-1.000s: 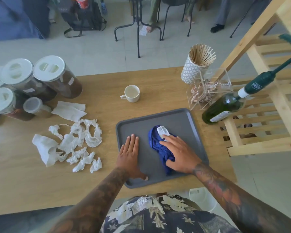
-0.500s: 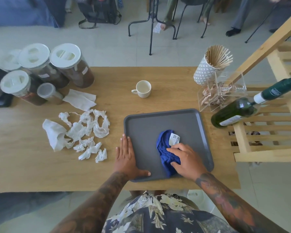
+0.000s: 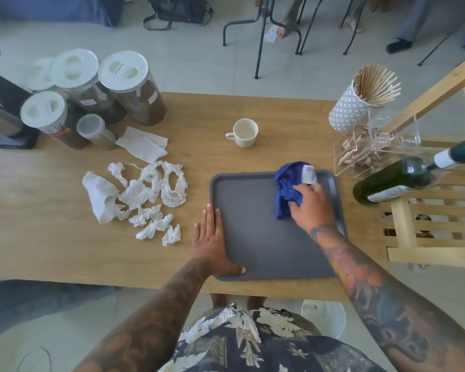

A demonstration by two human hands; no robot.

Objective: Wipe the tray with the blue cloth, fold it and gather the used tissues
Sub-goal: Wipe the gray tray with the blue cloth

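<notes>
A grey tray [image 3: 253, 210] lies on the wooden table near its front edge. A bunched blue cloth [image 3: 286, 187] with a white label sits at the tray's far right corner, partly over the rim. My right hand [image 3: 312, 206] presses down on the cloth and grips it. Flat beside the tray's left rim lies my left hand [image 3: 211, 242], its thumb resting on the front left corner. Several crumpled white tissues [image 3: 145, 196] lie in a loose pile on the table left of the tray.
A white cup [image 3: 243, 132] stands behind the tray. Several lidded jars [image 3: 129, 87] crowd the far left. A holder of wooden sticks [image 3: 360, 100], a clear box [image 3: 373, 146] and a green bottle [image 3: 397, 181] on a wooden rack [image 3: 435, 224] sit to the right.
My right hand has pushed the blue cloth from the tray's front middle to its far right corner. My left hand has stayed at the tray's left edge.
</notes>
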